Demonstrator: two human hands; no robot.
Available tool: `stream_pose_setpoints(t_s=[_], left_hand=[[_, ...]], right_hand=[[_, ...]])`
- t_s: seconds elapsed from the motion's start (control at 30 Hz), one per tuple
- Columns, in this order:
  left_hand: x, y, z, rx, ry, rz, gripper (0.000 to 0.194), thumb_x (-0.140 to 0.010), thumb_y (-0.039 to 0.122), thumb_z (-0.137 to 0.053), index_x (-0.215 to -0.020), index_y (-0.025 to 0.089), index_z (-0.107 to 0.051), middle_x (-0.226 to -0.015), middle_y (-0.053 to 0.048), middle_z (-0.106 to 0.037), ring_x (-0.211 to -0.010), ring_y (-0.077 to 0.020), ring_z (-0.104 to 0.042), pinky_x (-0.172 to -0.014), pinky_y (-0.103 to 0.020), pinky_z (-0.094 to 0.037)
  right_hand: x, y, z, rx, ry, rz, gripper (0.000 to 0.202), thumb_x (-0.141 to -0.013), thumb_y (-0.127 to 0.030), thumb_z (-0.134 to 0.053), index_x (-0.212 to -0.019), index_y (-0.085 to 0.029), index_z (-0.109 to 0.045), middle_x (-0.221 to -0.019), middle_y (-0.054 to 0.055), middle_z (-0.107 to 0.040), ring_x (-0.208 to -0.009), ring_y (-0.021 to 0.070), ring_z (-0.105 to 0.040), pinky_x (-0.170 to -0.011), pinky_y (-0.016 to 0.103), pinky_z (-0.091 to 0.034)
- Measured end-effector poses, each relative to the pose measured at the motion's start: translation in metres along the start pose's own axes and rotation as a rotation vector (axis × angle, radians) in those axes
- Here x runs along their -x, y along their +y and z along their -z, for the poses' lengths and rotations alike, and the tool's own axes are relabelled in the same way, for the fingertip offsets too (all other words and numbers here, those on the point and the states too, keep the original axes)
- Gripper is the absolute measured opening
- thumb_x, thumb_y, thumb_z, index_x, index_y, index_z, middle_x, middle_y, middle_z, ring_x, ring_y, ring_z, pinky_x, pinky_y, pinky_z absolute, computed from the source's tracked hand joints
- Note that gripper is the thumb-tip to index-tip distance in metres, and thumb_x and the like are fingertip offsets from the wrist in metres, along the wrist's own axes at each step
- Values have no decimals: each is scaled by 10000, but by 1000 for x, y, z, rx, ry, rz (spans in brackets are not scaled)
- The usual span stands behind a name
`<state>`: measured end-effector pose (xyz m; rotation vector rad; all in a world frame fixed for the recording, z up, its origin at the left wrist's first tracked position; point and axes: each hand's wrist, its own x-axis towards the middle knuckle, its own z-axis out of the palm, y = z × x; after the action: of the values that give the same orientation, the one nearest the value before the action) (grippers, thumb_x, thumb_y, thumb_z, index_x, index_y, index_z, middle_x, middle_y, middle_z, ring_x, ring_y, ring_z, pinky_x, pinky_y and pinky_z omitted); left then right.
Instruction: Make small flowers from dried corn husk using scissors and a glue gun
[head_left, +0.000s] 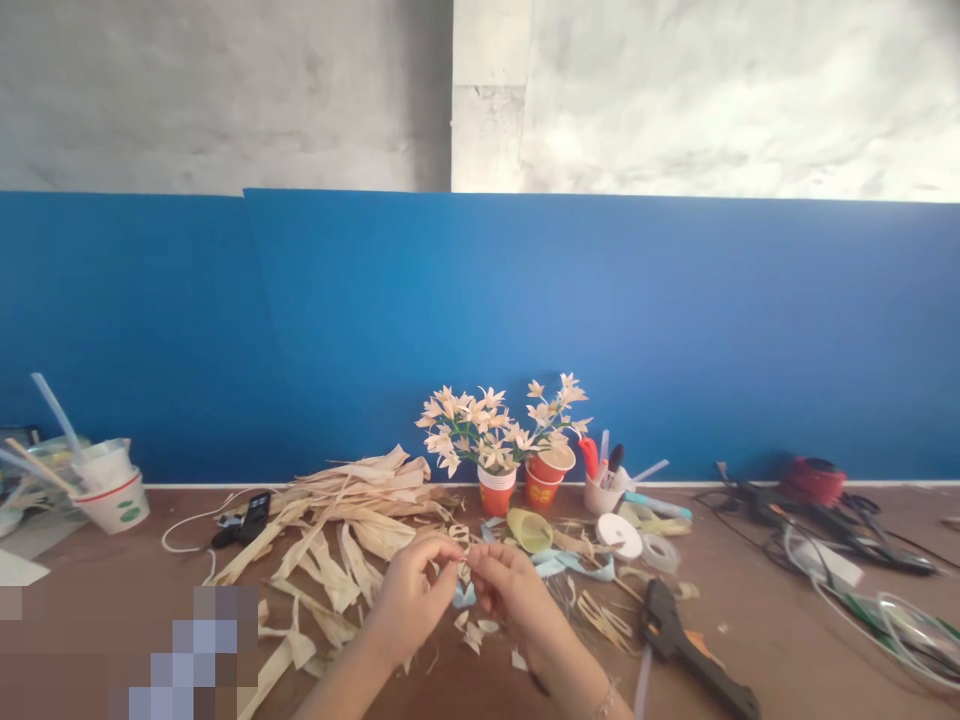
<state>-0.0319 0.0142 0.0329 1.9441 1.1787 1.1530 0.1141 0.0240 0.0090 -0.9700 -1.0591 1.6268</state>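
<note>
My left hand (415, 590) and my right hand (517, 597) meet fingertip to fingertip above the table, both closed in a pinch. Whatever is between the fingers is too small to make out. Just below them lie small pale petal-shaped pieces (472, 632). Dried husk strips (337, 540) spread in a heap to the left of my left hand. Behind the hands, pale star-shaped flowers (480, 420) stand in a red and white paper cup (497, 495). A second red cup (543, 490) holds more flowers on its right.
A black glue gun (694, 650) lies right of my right hand, near a white tape roll (619, 537) and a pen cup (602, 495). Cables (802, 560) tangle at far right. A white cup (116, 500) stands left. A blue partition (525, 300) rises behind the brown table.
</note>
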Motion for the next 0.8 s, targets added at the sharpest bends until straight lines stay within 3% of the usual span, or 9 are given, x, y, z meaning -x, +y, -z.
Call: stream_pose_setpoints(t_s=[0.17, 0.37, 0.57, 0.8], left_hand=[[-2, -1, 0, -59, 13, 43, 211, -814, 268, -485, -689, 178, -629, -712, -28, -628, -696, -167, -573, -651, -249, -436], [0, -4, -2, -9, -13, 127, 227, -819, 291, -465, -700, 175, -619, -693, -12, -629, -657, -160, -553, -588, -232, -413], [0, -6, -2, -6, -38, 163, 237, -801, 299, -482, -669, 166, -627, -614, 5, -589, -592, -146, -526, -569, -232, -408], [0, -4, 3, -15, 3, 175, 235, -798, 322, -477, -663, 171, -596, -609, 4, -579, -603, -152, -528, -555, -231, -395]], right_hand=[[-3, 3, 2, 168, 30, 51, 409, -622, -542, -673, -653, -173, -501, -455, -82, -430, -362, 41, -333, -378, 181, -213], [1, 4, 2, 408, 1, 275, 314, -711, -327, -635, -980, -173, -589, -511, -91, -389, -458, 75, -346, -448, 194, -272], [11, -5, -1, 713, 98, 362, 197, -770, -256, -513, -802, -144, -672, -544, -25, -486, -506, 104, -391, -495, 230, -301], [10, -10, 3, 703, 137, 335, 109, -730, -235, -530, -686, -157, -592, -493, -47, -433, -474, 100, -388, -478, 226, -290]])
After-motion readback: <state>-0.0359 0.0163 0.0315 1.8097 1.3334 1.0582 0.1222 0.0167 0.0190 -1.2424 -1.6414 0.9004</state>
